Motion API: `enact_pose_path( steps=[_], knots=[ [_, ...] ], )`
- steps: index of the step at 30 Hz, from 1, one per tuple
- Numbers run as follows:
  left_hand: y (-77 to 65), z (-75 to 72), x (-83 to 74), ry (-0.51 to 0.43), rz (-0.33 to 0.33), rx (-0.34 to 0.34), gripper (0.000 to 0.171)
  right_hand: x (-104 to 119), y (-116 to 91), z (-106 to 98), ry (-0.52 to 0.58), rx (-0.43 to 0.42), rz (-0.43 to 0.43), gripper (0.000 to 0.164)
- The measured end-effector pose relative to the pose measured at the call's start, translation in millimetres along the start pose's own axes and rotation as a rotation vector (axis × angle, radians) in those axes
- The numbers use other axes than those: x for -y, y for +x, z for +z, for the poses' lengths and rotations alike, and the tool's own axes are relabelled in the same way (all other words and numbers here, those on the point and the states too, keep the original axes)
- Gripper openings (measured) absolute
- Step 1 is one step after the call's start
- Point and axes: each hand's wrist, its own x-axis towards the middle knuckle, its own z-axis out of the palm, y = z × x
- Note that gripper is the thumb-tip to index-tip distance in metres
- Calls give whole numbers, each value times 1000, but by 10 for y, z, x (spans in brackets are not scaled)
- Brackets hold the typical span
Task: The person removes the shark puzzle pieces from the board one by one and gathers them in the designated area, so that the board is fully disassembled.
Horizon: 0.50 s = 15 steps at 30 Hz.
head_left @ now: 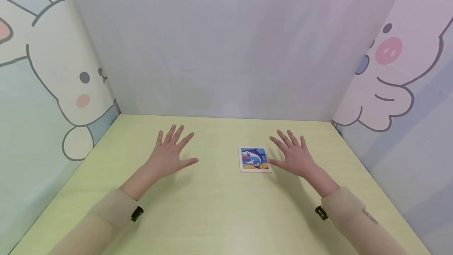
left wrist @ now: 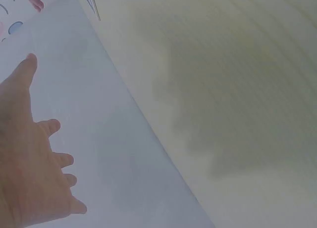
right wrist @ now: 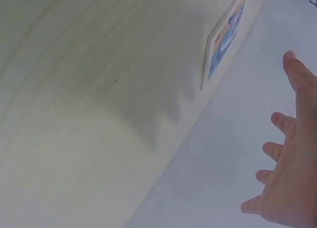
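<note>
A small square picture tile (head_left: pixel 254 159) with a white border lies flat on the table, showing a blue and white dolphin or whale above an orange seabed. My right hand (head_left: pixel 295 156) hovers just right of it, fingers spread, with the thumb tip overlapping the tile's right edge in the head view. In the right wrist view the tile (right wrist: pixel 225 38) lies beyond the hand's shadow, apart from the right hand (right wrist: pixel 290 158). Left of the tile, my left hand (head_left: pixel 169 154) is held over the table with fingers spread, holding nothing. The left wrist view shows this hand (left wrist: pixel 34 153) too.
The pale yellow-green table (head_left: pixel 212 215) ends at a plain grey-white back wall (head_left: pixel 219 50). Side panels carry a cartoon rabbit (head_left: pixel 67 74) on the left and a pink-snouted cartoon animal (head_left: pixel 393 62) on the right. Each wrist wears a beige sleeve with a small black device (head_left: pixel 137 213).
</note>
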Motion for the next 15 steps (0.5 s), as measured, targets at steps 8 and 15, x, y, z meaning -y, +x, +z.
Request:
enact_pose_path(
  steps=[8,15],
  knots=[
    [253,-2,-159,-8,66,-24,88,-13,146,18,57,-6,-51,81],
    [493,94,-334,-20,116,-29,92,6,274,91,111,29,-102,83]
  ],
)
